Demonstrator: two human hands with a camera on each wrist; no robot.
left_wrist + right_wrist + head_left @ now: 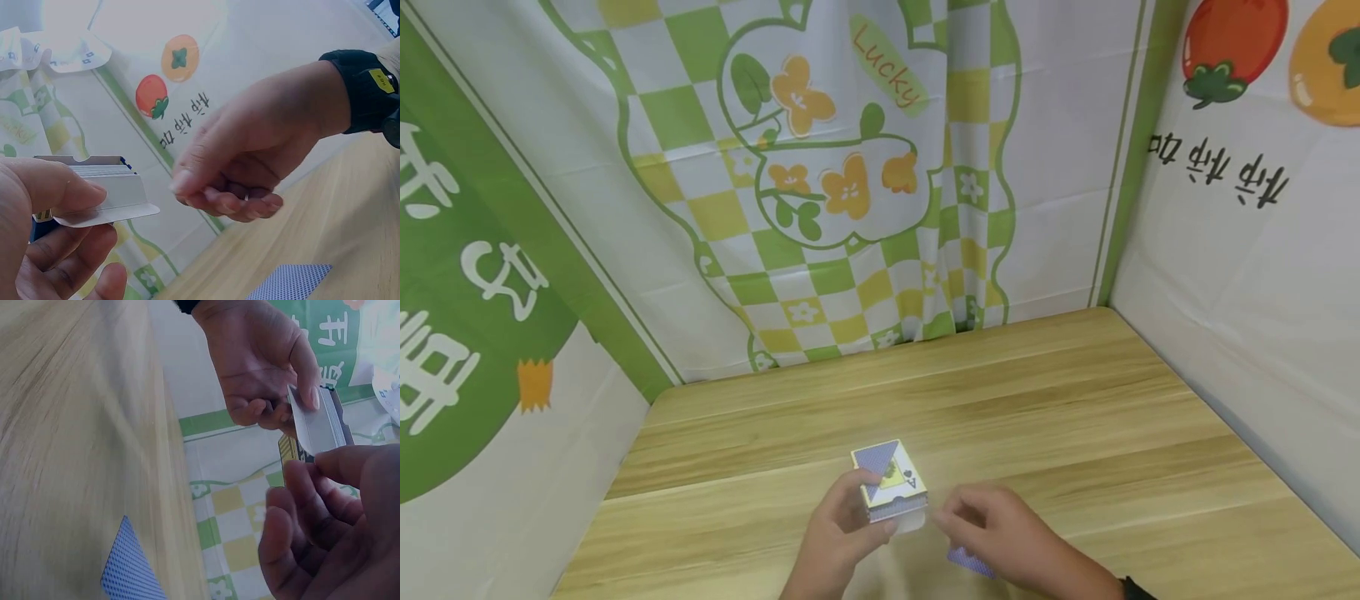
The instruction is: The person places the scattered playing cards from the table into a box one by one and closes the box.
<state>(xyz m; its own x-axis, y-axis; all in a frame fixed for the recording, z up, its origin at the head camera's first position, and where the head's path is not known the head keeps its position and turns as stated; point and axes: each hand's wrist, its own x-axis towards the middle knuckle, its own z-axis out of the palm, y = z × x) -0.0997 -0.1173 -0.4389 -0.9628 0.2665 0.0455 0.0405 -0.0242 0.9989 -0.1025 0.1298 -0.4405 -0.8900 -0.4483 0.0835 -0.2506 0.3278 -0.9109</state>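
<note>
My left hand [838, 529] grips a playing card box [889, 471], thumb on one side and fingers on the other. The box has a blue and white face with a yellow-edged panel and an ace print. In the left wrist view its end is open, with a stack of cards [100, 170] inside and the white flap [122, 216] folded out under the left thumb. My right hand [1000, 529] hovers just right of the box, its fingers loosely bent and thumb near the index finger. Nothing shows between them, and a small gap separates them from the flap.
A blue-patterned card [972, 562] lies on the wooden table [1037, 417], partly hidden beneath the right hand in the head view. Printed cloth curtains [865, 275] stand along the back and both sides. A dark band [359, 94] circles the right wrist.
</note>
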